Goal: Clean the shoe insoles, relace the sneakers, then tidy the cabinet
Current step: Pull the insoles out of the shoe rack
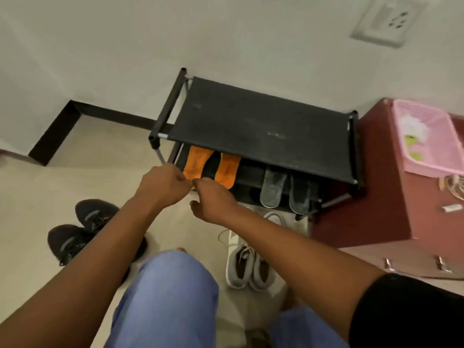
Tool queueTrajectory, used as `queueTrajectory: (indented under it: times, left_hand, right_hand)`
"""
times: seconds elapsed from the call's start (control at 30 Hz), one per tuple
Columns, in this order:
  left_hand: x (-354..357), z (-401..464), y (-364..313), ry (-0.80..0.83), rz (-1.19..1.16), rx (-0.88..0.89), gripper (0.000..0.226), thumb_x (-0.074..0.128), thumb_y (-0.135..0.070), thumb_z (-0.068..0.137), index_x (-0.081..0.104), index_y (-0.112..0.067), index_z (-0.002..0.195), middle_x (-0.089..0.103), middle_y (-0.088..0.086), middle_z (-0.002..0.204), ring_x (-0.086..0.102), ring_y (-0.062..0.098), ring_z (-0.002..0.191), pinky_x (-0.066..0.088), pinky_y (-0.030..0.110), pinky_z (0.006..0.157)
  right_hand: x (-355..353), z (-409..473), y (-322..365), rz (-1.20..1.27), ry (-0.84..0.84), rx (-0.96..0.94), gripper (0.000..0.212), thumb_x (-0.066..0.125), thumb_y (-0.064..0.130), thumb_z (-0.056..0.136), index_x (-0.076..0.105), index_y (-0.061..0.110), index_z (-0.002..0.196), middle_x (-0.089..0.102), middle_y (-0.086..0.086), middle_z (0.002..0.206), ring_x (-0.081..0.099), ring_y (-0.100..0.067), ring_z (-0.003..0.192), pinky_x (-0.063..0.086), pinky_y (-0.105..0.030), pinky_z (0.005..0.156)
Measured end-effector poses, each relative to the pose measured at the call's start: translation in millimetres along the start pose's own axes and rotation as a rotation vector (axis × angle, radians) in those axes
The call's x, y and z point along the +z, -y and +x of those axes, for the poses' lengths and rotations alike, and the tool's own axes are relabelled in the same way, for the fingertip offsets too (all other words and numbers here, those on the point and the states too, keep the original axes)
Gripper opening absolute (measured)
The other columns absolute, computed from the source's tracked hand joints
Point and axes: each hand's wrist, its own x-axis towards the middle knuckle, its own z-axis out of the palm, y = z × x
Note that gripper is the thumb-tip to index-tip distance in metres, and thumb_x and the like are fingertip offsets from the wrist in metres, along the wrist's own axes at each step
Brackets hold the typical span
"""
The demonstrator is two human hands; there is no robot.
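Two orange insoles (198, 164) (227, 170) and two grey insoles (272, 187) (300, 194) lie side by side on the lower shelf of a black shoe rack (263, 126). My left hand (165, 184) and my right hand (211, 202) meet at the heel end of the left orange insole, both with curled fingers. The left hand pinches that heel end. The right hand's grip is hidden and blurred. A pair of white-grey sneakers (247, 264) with loose laces stands on the floor under my right arm. Black sneakers (82, 232) sit at the left.
A maroon cabinet (376, 197) stands right of the rack, with a pink plastic basket (426, 136), cords and small items on top. The rack backs onto a pale wall with a socket (391, 18). My knees in blue trousers (170, 297) are in the foreground.
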Motion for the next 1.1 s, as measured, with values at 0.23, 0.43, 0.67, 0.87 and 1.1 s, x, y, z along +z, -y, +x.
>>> queueTrajectory:
  times: [0.23,0.43,0.67,0.87,1.1]
  left_hand:
    - [4.6,-21.4,-111.3,0.15,-0.011,0.1,0.031,0.065,-0.036,0.094,0.074,-0.008,0.085,0.067,0.011,0.073,0.062,0.022,0.064,0.053,0.034,0.061]
    - [64.5,-23.2,-152.4,0.246,0.009,0.104,0.023,0.066,-0.035,0.091,0.068,-0.012,0.089,0.067,0.008,0.084,0.064,0.022,0.078,0.05,0.031,0.064]
    - [141.8,-6.1,-166.5,0.213,0.023,0.162,0.035,0.062,-0.044,0.092,0.062,-0.016,0.113,0.068,0.012,0.113,0.065,0.034,0.104,0.047,0.034,0.077]
    - [180.9,14.3,-166.4,0.193,-0.017,0.116,0.056,0.068,-0.043,0.09,0.051,-0.011,0.133,0.061,0.017,0.126,0.062,0.038,0.114,0.049,0.041,0.09]
    - [220.6,30.8,-170.8,0.1,0.035,0.122,0.086,0.076,-0.05,0.086,0.03,-0.014,0.149,0.051,0.022,0.131,0.062,0.041,0.111,0.056,0.047,0.087]
  right_hand:
    - [-55.3,-66.0,-54.1,0.111,-0.174,0.335,0.033,0.063,0.02,0.086,0.066,0.02,0.119,0.068,-0.008,0.115,0.065,-0.032,0.106,0.058,-0.043,0.083]
    - [-61.9,-94.9,-94.0,0.183,-0.246,0.613,0.009,0.062,0.024,0.082,0.063,0.022,0.091,0.065,-0.003,0.096,0.065,-0.03,0.09,0.057,-0.037,0.069]
    - [-51.3,-107.7,-150.2,0.056,-0.408,0.857,0.044,0.065,0.041,0.085,0.058,0.024,0.125,0.045,-0.011,0.135,0.042,-0.036,0.125,0.041,-0.047,0.102]
    - [-42.3,-97.2,-187.5,0.027,-0.338,0.924,0.06,0.073,0.038,0.084,0.051,0.022,0.138,0.038,-0.016,0.146,0.04,-0.041,0.132,0.041,-0.047,0.105]
    - [-31.5,-74.0,-210.5,0.035,-0.263,0.954,0.071,0.071,0.045,0.087,0.041,0.019,0.146,0.028,-0.022,0.153,0.039,-0.046,0.135,0.039,-0.047,0.108]
